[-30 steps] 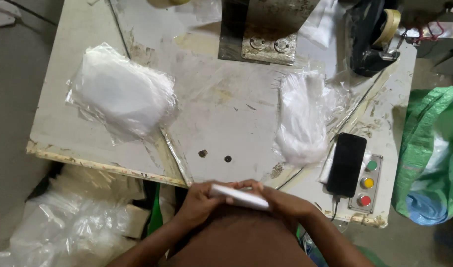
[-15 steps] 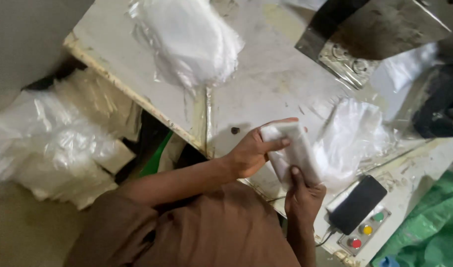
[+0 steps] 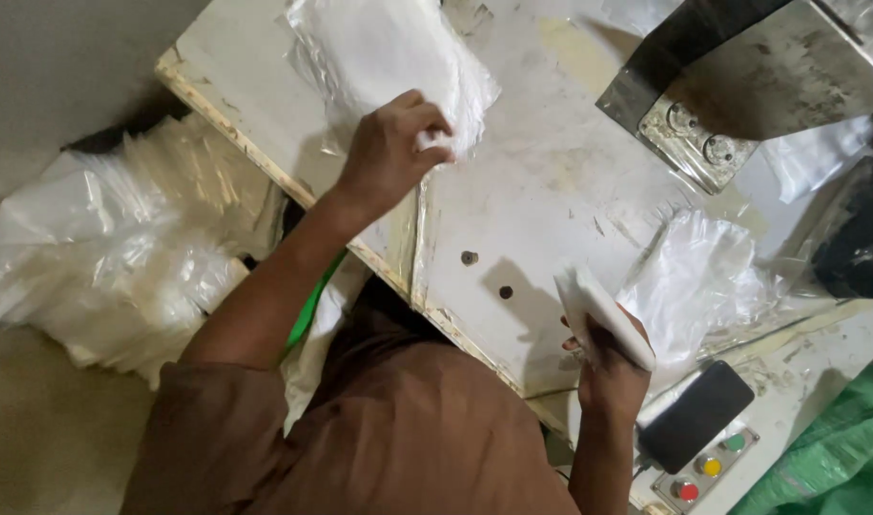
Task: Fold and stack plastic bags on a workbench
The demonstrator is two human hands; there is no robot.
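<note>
At the near edge of the bench, the right hand clasps a white folded pad. Farther off, the left hand pinches the pile of clear bags; slippery film could drag several bags loose.

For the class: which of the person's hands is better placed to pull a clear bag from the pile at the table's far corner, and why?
Left. The left hand already rests on the pile of clear bags, fingers pinching its edge. The right hand is apart from it and full, gripping a white pad.
</note>
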